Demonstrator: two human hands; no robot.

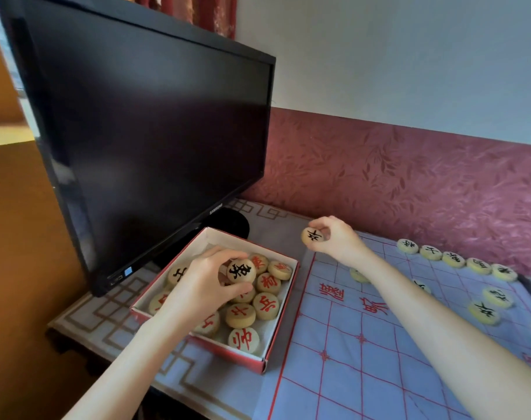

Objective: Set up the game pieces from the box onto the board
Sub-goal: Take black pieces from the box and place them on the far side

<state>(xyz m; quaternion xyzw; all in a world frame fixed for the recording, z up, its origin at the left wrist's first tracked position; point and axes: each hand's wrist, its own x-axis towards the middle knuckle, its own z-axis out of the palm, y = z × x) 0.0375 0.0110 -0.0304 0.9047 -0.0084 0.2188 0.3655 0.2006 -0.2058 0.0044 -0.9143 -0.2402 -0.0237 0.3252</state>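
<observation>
Two grabs live; left hand pinching black piece over box; right hand pinching second piece. Next, probably: onto board, free crossing.

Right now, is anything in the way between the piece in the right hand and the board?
Nothing visible does. The right hand pinches the black-marked piece above the board's far left corner; the placed pieces lie further right.
</observation>
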